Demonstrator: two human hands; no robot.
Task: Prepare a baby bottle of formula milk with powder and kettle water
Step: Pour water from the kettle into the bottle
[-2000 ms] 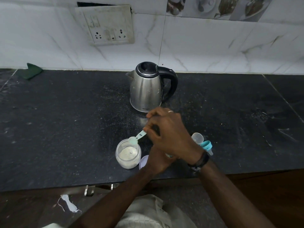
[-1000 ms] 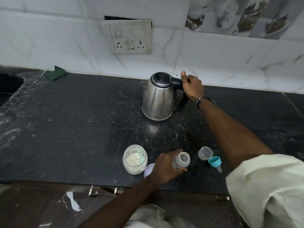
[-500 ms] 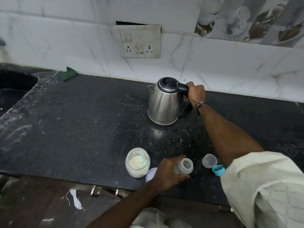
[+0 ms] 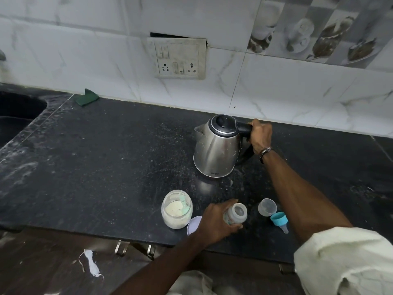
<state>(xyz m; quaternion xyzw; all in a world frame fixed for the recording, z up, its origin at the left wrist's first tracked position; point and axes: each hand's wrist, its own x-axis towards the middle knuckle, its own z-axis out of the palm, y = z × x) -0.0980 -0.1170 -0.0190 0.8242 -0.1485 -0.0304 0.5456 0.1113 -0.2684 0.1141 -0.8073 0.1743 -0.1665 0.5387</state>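
A steel kettle (image 4: 215, 149) with a black lid stands on the black counter (image 4: 106, 156). My right hand (image 4: 260, 134) grips its black handle. Near the counter's front edge my left hand (image 4: 217, 223) holds the open baby bottle (image 4: 237, 215) upright. To the left of it stands an open jar of formula powder (image 4: 176, 209) with a pale green scoop inside. The jar's lid (image 4: 193, 224) lies flat between jar and hand. Right of the bottle lie a clear bottle cap (image 4: 266, 207) and the blue ring with its teat (image 4: 279, 220).
A tiled wall with a socket plate (image 4: 177, 58) runs behind the counter. A green cloth (image 4: 87, 97) lies at the back left, beside a dark sink (image 4: 17, 116). Powder dust is scattered over the counter.
My right hand left the scoop in the jar, reached back and closed on the kettle handle. My left hand has kept hold of the bottle. The view has shifted left.
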